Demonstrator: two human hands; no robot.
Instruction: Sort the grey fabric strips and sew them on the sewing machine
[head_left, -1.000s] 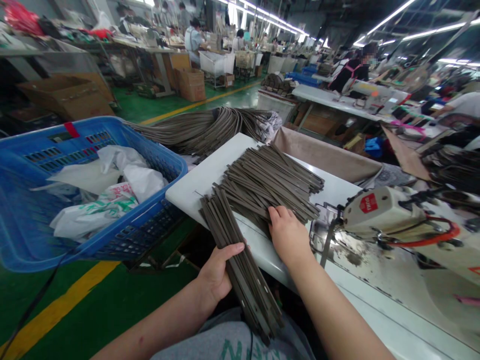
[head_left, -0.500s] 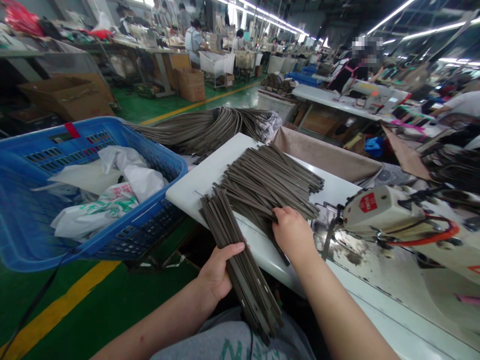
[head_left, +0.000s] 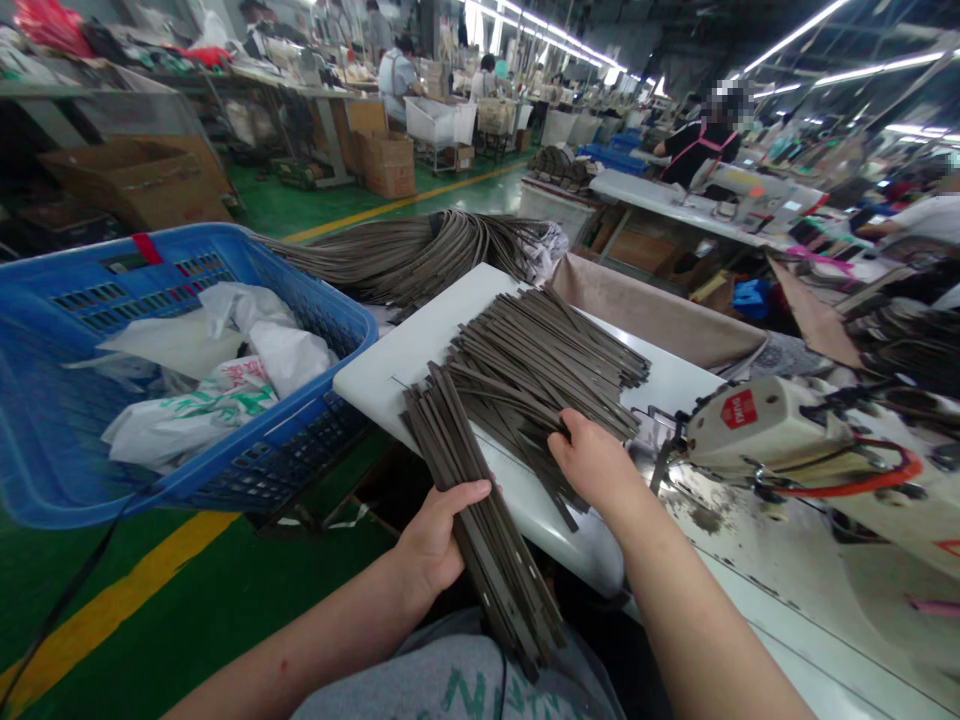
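Two-handed work, close quarters

White sewing table (head_left: pixel 386 372) filled the middle. Blue plastic basket (head_left: pixel 300 425) stood at its left, crumpled plastic bags (head_left: pixel 289 355) inside; heap of long strips (head_left: pixel 390 260) lay beyond. Sewing machine (head_left: pixel 780 425) on the right. Between basket and machine, pile of short grey-brown strips (head_left: pixel 547 350) on the tabletop, mostly parallel, some askew at the near side; within easy reach, probably why it sat there. Bundle of strips (head_left: pixel 495 540) slanted from the table's near edge down over the grey shirt (head_left: pixel 397 685). Left hand (head_left: pixel 439 535) gripped it about the middle, thumb pressed across the top, other fingers mostly hidden beneath; likely kept the lengths together. Right hand (head_left: pixel 596 465) at the pile's near side, thumb and forefinger pinching strips, how many I couldn't tell, remaining fingers curled in. Fingertip hold presumably suited such thin pieces.
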